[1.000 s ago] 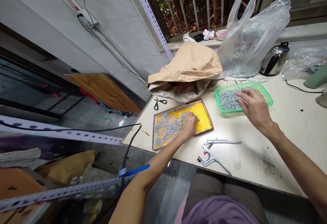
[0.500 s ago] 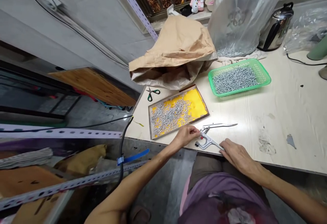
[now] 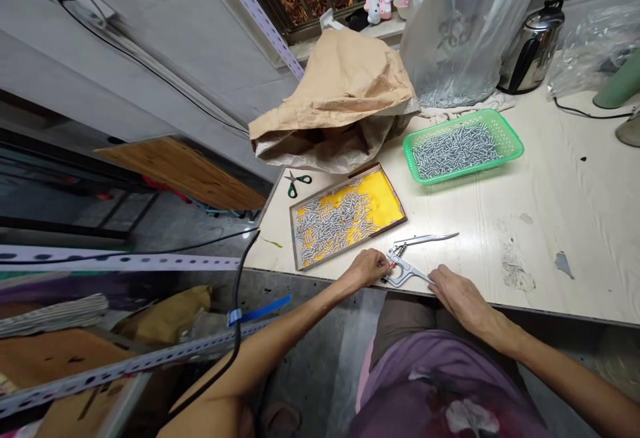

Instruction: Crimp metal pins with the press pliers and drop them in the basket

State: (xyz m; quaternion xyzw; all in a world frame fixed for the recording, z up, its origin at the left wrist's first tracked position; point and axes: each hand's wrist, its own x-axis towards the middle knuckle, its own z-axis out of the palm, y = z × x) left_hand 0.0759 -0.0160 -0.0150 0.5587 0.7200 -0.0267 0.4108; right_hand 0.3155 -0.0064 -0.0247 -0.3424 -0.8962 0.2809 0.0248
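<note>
Near the table's front edge lies a silver hand tool [image 3: 425, 239], its two long handles spread apart and a red bit at its head. My right hand [image 3: 454, 291] is closed on the end of the tool's lower handle. At the head of the tool, my left hand [image 3: 371, 267] pinches with its fingertips; what is between them is too small to make out. Just behind my left hand sits a shallow tray [image 3: 320, 267] with a yellow bottom [image 3: 381, 199], bearing several small silver metal pieces [image 3: 330, 221].
A green basket [image 3: 465, 175] of similar pieces stands behind the tool. Farther back are an open brown paper bag [image 3: 345, 78], a clear plastic bag [image 3: 450, 31] and a kettle [image 3: 533, 48]. Green-handled scissors [image 3: 293, 189] lie left of the tray.
My left hand has moved slightly right, closer over the tool's head. The tool has turned a little, its upper handle now tilting more upward. The camera view has shifted slightly.
</note>
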